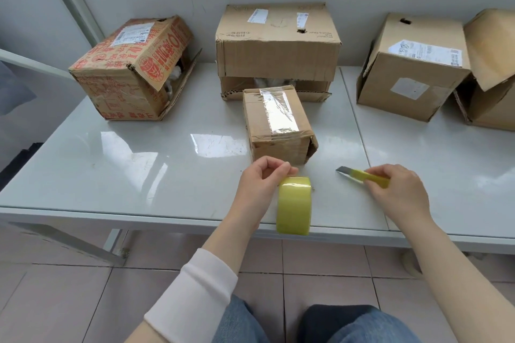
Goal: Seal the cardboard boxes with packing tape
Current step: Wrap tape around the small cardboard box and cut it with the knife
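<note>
Knees [359, 324]; left hand [259, 186]: tape roll [294, 207] overhanging edge [167, 217]; right hand [400, 192]: knife [358, 174].

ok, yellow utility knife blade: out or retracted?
Out: bare metal blade protrudes from the yellow utility knife in the right hand.

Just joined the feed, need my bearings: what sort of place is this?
Likely a small parcel-packing station: worn brown cardboard boxes with shipping labels sit on a glossy white table, the left hand holds a yellow roll of packing tape, and the right hand grips a yellow utility knife.
</note>
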`<control>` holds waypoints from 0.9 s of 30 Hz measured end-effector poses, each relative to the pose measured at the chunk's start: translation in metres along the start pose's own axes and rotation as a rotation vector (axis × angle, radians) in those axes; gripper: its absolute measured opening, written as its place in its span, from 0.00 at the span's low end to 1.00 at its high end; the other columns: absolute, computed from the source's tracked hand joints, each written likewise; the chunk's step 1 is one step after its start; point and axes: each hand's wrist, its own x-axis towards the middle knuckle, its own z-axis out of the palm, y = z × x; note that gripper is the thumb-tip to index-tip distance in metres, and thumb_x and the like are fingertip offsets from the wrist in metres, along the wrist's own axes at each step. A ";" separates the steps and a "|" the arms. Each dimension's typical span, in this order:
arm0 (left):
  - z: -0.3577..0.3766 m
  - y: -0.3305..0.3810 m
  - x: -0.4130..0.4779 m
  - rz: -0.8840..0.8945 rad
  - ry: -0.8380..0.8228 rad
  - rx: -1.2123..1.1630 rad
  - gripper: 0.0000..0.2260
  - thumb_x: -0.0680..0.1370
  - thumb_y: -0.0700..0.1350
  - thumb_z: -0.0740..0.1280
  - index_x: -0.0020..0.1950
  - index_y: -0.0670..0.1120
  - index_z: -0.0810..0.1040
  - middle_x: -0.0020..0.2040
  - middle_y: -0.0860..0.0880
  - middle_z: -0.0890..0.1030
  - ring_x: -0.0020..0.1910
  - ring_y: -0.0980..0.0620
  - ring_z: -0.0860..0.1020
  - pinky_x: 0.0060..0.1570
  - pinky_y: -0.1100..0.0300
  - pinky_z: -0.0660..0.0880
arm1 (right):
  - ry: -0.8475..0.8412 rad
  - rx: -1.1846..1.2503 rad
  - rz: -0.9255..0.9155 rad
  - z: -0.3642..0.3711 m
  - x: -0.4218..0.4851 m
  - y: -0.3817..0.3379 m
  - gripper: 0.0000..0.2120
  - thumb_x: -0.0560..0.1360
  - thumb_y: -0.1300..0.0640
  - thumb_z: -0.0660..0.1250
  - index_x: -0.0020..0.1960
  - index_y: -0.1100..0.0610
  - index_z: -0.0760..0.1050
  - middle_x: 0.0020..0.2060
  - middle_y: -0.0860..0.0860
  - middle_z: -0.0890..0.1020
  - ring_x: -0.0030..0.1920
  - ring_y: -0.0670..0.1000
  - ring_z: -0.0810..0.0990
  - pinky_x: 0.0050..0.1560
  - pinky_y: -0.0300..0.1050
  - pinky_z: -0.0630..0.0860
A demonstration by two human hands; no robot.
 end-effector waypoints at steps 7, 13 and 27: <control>0.031 0.018 -0.002 0.085 -0.106 0.016 0.05 0.78 0.42 0.66 0.42 0.48 0.74 0.46 0.45 0.83 0.48 0.52 0.82 0.52 0.55 0.76 | 0.135 0.090 -0.064 -0.004 -0.008 -0.007 0.11 0.73 0.56 0.69 0.55 0.56 0.80 0.50 0.54 0.78 0.56 0.58 0.71 0.51 0.39 0.65; 0.071 0.030 0.014 0.135 -0.059 0.124 0.05 0.79 0.44 0.65 0.43 0.51 0.73 0.47 0.44 0.80 0.48 0.48 0.79 0.45 0.65 0.75 | -0.221 0.831 -0.036 -0.040 -0.040 -0.041 0.12 0.71 0.44 0.61 0.43 0.49 0.78 0.36 0.39 0.83 0.41 0.39 0.79 0.43 0.31 0.74; 0.078 0.017 0.027 0.043 -0.178 0.259 0.04 0.79 0.43 0.65 0.45 0.48 0.75 0.41 0.49 0.82 0.44 0.52 0.78 0.49 0.51 0.74 | -0.069 0.087 -0.026 -0.004 0.011 0.017 0.11 0.70 0.56 0.73 0.52 0.56 0.79 0.48 0.52 0.77 0.55 0.54 0.70 0.50 0.37 0.63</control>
